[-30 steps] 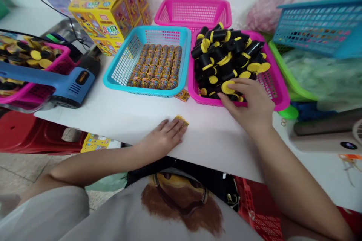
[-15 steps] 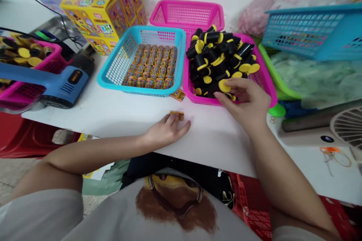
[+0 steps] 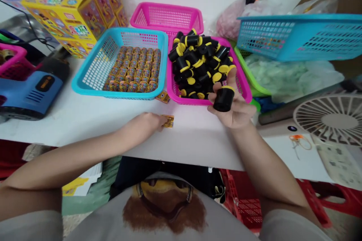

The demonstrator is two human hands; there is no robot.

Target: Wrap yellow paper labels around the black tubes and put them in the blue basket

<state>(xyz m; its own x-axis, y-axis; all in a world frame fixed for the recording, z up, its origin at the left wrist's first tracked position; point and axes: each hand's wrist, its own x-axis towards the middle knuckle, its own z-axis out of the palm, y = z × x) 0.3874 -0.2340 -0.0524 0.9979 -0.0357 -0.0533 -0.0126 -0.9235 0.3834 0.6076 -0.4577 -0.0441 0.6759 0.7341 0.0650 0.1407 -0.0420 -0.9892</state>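
Right hand (image 3: 233,111) closed narrowly on black cylinder (image 3: 223,99) with yellow rim, just short of pink basket (image 3: 183,101) heaped with matching cylinders. Left hand (image 3: 147,122) at small gold packet (image 3: 169,121) on white table (image 3: 198,147), well left of the grip; hold on packet unclear.

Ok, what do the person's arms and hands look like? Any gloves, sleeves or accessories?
The left hand and right hand are bare, with no gloves, and no watch, ring or bracelet shows. The forearms are bare too. Short pale grey sleeves, left and right, come from a pale grey T-shirt with a brown and yellow print.
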